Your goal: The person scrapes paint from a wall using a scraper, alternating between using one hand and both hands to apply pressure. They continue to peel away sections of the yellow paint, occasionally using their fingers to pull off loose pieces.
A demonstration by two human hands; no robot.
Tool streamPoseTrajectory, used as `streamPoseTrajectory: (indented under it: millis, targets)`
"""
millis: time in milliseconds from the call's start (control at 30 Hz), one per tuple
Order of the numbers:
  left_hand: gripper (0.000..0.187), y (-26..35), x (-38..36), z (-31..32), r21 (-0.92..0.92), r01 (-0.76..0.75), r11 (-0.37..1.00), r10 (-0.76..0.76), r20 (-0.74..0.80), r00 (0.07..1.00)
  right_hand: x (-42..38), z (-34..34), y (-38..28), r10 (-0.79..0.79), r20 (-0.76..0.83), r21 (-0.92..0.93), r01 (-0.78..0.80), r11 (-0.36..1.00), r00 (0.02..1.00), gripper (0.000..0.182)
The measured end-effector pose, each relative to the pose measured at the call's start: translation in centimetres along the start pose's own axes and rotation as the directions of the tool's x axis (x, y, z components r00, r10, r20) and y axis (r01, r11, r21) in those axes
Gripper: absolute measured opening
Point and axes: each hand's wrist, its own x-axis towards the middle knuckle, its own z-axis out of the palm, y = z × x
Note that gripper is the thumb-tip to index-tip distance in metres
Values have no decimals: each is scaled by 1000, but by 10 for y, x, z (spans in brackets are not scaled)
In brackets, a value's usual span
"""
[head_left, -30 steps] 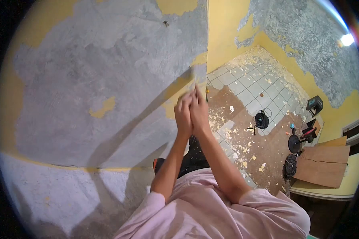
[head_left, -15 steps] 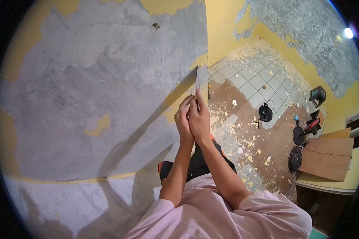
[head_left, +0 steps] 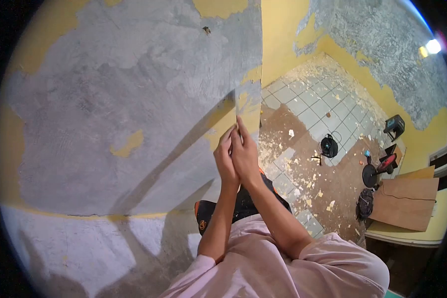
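My left hand (head_left: 225,158) and my right hand (head_left: 245,155) are closed together around the handle of a scraper (head_left: 236,105). Its thin metal blade shows almost edge-on above my fingers, against the wall near its right corner. The right index finger stretches up along the blade; the handle is hidden in my hands. Around the blade, the wall (head_left: 149,94) is mostly bare grey plaster. Patches of yellow paint (head_left: 227,128) remain beside and below the tool, and a small yellow patch (head_left: 127,143) lies further left.
Paint flakes (head_left: 308,191) litter the tiled floor (head_left: 303,111) and brown floor covering. To the right are a black bag (head_left: 329,145), a dark stool (head_left: 395,127), a fan (head_left: 388,162), a backpack (head_left: 365,202) and a leaning wooden board (head_left: 403,203). A small hole (head_left: 206,31) marks the wall above.
Both hands have moved slightly down and left with the scraper. Its blade tip is lower, and bare grey shows through the yellow near the corner. The view has shifted a little.
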Motion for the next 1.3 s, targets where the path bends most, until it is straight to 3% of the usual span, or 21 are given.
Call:
streamPoseTrajectory:
  millis: [33,67,100,167,200,367,433,500,567,633,700,833,900,933,967,1000,1033,1133,1167,1233,1300]
  targets:
    - [39,2,7,5,19,2,1000,-2,-3,1000,7,-1,-3,138,1,26,-138,990,990,43]
    - [38,7,17,4,431,-203,879,148,157,976,18,3,8,40,-54,43,-38,998,998,44]
    - [38,4,12,5,429,-196,882,143,151,978,14,-1,7,45,-52,36,-43,998,998,44]
    - [36,0,6,7,210,-186,960,166,110,980,8,-7,-2,47,-12,18,-47,999,999,44]
    - [35,-2,-1,12,100,-161,982,161,14,987,3,-10,0,-111,12,-92,111,990,994,44]
    - [35,7,12,15,167,-37,985,28,56,998,17,-7,-7,61,-27,55,-59,997,998,42]
    - [38,15,3,16,244,-149,958,132,82,988,10,-10,-15,4,4,3,-4,1000,1000,42]
    - [43,18,-4,26,-169,22,985,-27,-28,999,8,-11,-4,-62,25,-104,64,993,998,42]
    - [42,23,2,27,31,-63,998,63,-6,998,10,-10,9,-115,59,23,113,993,992,43]
    - [42,24,5,18,-34,19,999,-18,24,1000,1,-8,-3,-36,61,13,36,999,997,43]
    - [42,29,-8,12,-12,45,999,-45,10,999,-3,-5,-16,146,87,8,-147,989,985,44]
    - [42,28,-28,5,-107,53,993,-53,7,999,-28,-6,1,-41,50,-5,41,999,998,44]
    - [49,17,-28,2,-167,89,982,-80,59,995,-18,-5,5,-2,57,30,1,1000,998,43]
    - [41,15,-9,10,-15,-54,998,54,-15,998,-1,-2,-1,-27,12,6,27,1000,1000,44]
    - [39,16,6,9,135,-35,990,37,-12,999,15,0,-8,-47,-31,-25,46,999,998,44]
    - [38,30,22,15,307,-127,943,119,47,992,23,3,-28,108,-39,87,-105,991,993,44]
    - [37,37,29,19,463,-219,859,185,120,975,19,0,-22,124,-38,77,-120,990,992,44]
    - [34,14,12,18,349,-277,895,260,96,961,19,-7,-15,19,-33,96,-15,995,999,44]
    - [31,8,4,21,136,-160,978,168,-50,985,20,-6,-10,9,-40,107,-4,994,999,44]
    - [30,3,12,26,294,-312,903,318,31,948,27,-6,1,-132,-82,14,134,991,988,44]
    - [30,11,20,20,442,-326,836,296,139,945,27,-9,8,-40,-41,-111,35,993,998,43]
